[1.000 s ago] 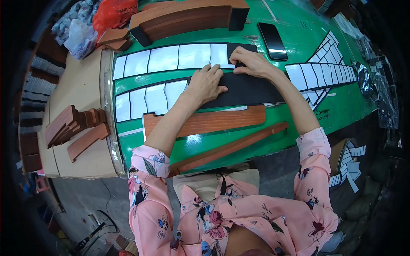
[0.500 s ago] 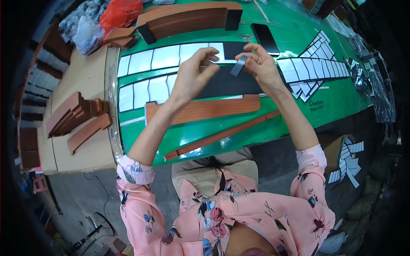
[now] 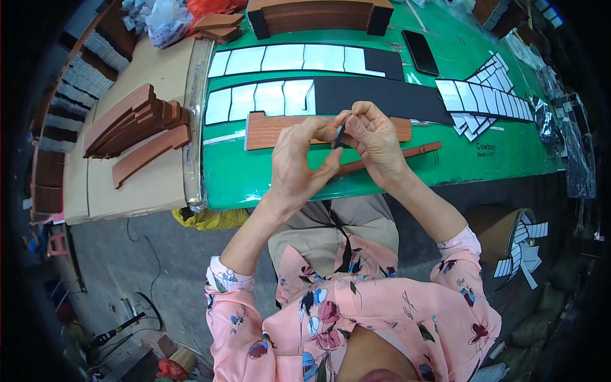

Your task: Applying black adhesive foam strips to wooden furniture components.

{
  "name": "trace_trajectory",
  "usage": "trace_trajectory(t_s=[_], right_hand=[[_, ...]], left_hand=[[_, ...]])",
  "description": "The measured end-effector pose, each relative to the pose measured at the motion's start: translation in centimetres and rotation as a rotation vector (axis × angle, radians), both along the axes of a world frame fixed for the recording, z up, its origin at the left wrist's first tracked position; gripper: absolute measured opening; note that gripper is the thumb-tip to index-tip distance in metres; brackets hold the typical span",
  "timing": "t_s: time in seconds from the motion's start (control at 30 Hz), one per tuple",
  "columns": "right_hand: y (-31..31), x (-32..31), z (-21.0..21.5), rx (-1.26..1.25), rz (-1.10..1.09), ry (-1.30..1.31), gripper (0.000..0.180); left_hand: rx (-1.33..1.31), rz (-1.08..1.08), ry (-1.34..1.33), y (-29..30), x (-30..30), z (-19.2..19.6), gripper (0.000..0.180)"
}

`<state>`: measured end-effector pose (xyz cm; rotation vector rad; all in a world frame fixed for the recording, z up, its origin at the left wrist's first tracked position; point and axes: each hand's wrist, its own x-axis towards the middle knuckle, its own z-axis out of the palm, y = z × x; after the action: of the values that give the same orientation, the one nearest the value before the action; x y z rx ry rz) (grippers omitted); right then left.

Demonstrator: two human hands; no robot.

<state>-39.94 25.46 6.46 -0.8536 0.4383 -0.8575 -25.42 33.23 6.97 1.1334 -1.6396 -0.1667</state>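
Note:
My right hand (image 3: 377, 143) pinches a small dark grey strip (image 3: 339, 135) between thumb and fingers, above the table's near edge. My left hand (image 3: 298, 156) meets it from the other side, fingers curled and their tips at the strip; its exact grip is partly hidden. Beneath the hands lies a reddish-brown wooden board (image 3: 267, 132), partly covered by them, and nearer me a slim wooden bar (image 3: 420, 150). Just beyond are two long black strips, one nearer (image 3: 382, 99) and one farther (image 3: 384, 60), each partly covered with white backing paper.
A curved wooden piece with black ends (image 3: 318, 18) stands at the back of the green table (image 3: 248, 184). A phone (image 3: 420, 52) lies behind the strips. White-backed strips (image 3: 484, 99) overlap at right. Wooden parts (image 3: 137, 127) are stacked on cardboard at left. An offcut bin (image 3: 509, 239) stands below right.
Both hands have come together and nearer to my body, with the small strip between them. My left hand, apart from it before, is now at the strip. The view has shifted.

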Motion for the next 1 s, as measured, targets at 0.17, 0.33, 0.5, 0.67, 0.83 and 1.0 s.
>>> trace_trajectory(t_s=[0.17,0.33,0.5,0.67,0.83,1.0], right_hand=[[2.2,-0.2,2.1,0.168,-0.084,0.059,0.033],[4.4,-0.1,0.8,0.122,-0.017,0.151,0.032],[5.8,-0.2,-1.1,0.18,-0.09,0.087,0.018],[6.2,-1.8,-3.1,0.259,-0.147,-0.064,0.023],[5.2,-4.7,-2.4,-0.003,-0.261,0.16,0.019],[1.8,-9.8,-4.7,-0.004,-0.443,-0.016,0.019]], left_hand=[[0.162,0.128,0.441,1.7,-0.6,-0.7,0.057],[-0.069,0.285,0.108,2.7,-1.1,-2.1,0.058],[-0.216,0.374,-0.325,3.3,-2.2,-2.2,0.052],[0.035,0.148,0.0,4.5,-4.2,-3.2,0.054],[0.214,0.102,-0.181,6.5,-3.5,-1.8,0.064],[0.369,0.322,0.276,9.5,-1.7,-3.6,0.062]])
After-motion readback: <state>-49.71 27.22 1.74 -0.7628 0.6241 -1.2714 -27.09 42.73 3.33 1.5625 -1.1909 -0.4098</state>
